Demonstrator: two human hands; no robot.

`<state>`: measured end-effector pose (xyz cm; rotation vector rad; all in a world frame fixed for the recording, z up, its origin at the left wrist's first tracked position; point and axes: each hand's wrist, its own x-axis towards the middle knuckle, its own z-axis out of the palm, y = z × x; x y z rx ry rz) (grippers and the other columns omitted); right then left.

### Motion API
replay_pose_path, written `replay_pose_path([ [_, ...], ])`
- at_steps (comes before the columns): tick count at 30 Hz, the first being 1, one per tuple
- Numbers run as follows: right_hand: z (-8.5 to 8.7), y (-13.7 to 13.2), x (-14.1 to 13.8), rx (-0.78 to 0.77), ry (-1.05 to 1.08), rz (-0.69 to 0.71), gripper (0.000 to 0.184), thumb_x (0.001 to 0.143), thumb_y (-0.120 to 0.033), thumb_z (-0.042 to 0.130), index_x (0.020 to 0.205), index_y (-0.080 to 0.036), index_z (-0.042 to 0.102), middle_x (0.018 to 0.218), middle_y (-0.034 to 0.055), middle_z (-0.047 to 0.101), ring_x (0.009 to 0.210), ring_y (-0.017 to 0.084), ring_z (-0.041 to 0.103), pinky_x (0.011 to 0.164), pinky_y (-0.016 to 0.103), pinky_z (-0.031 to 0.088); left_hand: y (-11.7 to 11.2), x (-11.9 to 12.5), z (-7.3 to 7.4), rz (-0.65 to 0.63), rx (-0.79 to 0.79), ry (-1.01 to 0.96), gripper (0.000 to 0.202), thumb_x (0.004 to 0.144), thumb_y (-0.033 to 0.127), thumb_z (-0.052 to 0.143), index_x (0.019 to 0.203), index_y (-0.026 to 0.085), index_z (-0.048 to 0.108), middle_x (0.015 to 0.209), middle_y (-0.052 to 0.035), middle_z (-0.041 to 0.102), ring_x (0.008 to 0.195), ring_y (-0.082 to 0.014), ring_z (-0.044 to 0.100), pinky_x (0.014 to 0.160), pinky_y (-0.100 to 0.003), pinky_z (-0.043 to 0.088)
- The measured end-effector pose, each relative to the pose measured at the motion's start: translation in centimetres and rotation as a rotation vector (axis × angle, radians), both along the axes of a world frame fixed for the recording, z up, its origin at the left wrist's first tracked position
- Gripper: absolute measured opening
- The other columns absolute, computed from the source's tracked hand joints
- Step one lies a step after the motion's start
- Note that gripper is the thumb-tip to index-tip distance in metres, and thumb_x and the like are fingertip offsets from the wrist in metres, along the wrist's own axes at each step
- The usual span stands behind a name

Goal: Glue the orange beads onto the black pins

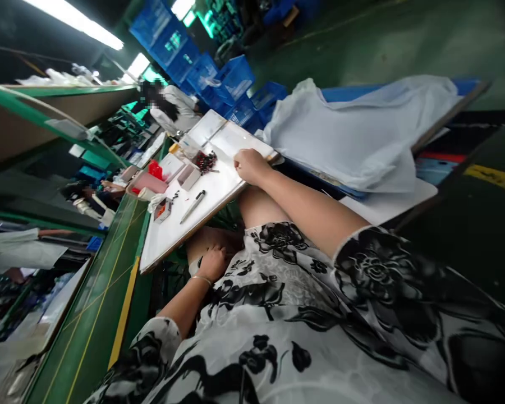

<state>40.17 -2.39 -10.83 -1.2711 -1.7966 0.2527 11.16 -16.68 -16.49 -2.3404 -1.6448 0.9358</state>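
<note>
My right hand (252,166) rests as a closed fist on the right end of the white tabletop (219,193); whatever may be inside it is hidden. Down in my lap, below the table edge, my left hand (214,262) lies against my thigh with its fingers curled, and a small dark bit shows beside it that I cannot make out. On the tabletop are a pen (192,207), a small box with orange inside (163,210), a pale open box (188,177) and a pile of small dark and red parts (206,161).
A pink bin (151,184) and a red item (155,169) stand at the table's far edge. A green conveyor (105,292) runs along the left. White plastic sheeting (353,134) covers a surface to the right. Blue crates (235,78) are stacked behind, near a co-worker (179,109).
</note>
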Motion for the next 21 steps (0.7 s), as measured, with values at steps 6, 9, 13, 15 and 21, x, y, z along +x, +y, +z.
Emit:
replay_pose_path([
  [6, 0.1, 0.1, -0.2, -0.027, 0.004, 0.024, 0.022, 0.080, -0.009, 0.056, 0.090, -0.009, 0.076, 0.102, 0.0152, 0.074, 0.100, 0.026, 0.067, 0.090, 0.033, 0.048, 1.6, -1.4, -0.3, 0.100, 0.129, 0.010, 0.040, 0.092, 0.042, 0.058, 0.120, 0.013, 0.060, 0.132, -0.0148, 0.056, 0.125, -0.0311, 0.050, 0.104, -0.055, 0.041],
  [9, 0.1, 0.0, -0.2, -0.041, 0.030, 0.026, 0.022, 0.078, -0.009, 0.057, 0.089, -0.010, 0.076, 0.101, 0.0136, 0.074, 0.099, 0.025, 0.066, 0.091, 0.032, 0.046, 1.3, -1.0, -0.9, 0.086, 0.017, -0.012, 0.034, 0.093, 0.038, 0.059, 0.116, 0.013, 0.062, 0.121, -0.0115, 0.062, 0.113, -0.0252, 0.059, 0.098, -0.049, 0.048],
  [13, 0.1, 0.0, -0.2, -0.047, 0.061, 0.028, 0.021, 0.077, -0.008, 0.058, 0.086, -0.011, 0.076, 0.100, 0.0125, 0.073, 0.098, 0.024, 0.065, 0.092, 0.032, 0.045, 1.2, -0.3, -1.3, 0.047, -0.125, -0.068, 0.030, 0.094, 0.036, 0.059, 0.114, 0.014, 0.062, 0.115, -0.0097, 0.065, 0.103, -0.0216, 0.064, 0.090, -0.044, 0.054],
  [15, 0.1, 0.0, -0.1, -0.046, 0.065, 0.026, 0.019, 0.077, -0.008, 0.058, 0.085, -0.012, 0.076, 0.099, 0.0115, 0.074, 0.098, 0.023, 0.065, 0.092, 0.032, 0.046, 1.7, -0.4, -0.9, 0.035, -0.121, -0.086, 0.031, 0.094, 0.037, 0.058, 0.114, 0.014, 0.063, 0.117, -0.0098, 0.064, 0.105, -0.0221, 0.063, 0.092, -0.044, 0.053],
  [21, 0.0, 0.2, -0.1, -0.027, 0.061, 0.004, 0.015, 0.080, -0.008, 0.059, 0.083, -0.015, 0.072, 0.095, 0.0071, 0.074, 0.095, 0.018, 0.066, 0.091, 0.030, 0.048, 3.0, -1.6, -0.1, 0.092, 0.035, -0.095, 0.035, 0.096, 0.021, 0.044, 0.120, 0.002, 0.061, 0.126, -0.0264, 0.058, 0.126, -0.0379, 0.050, 0.105, -0.056, 0.035],
])
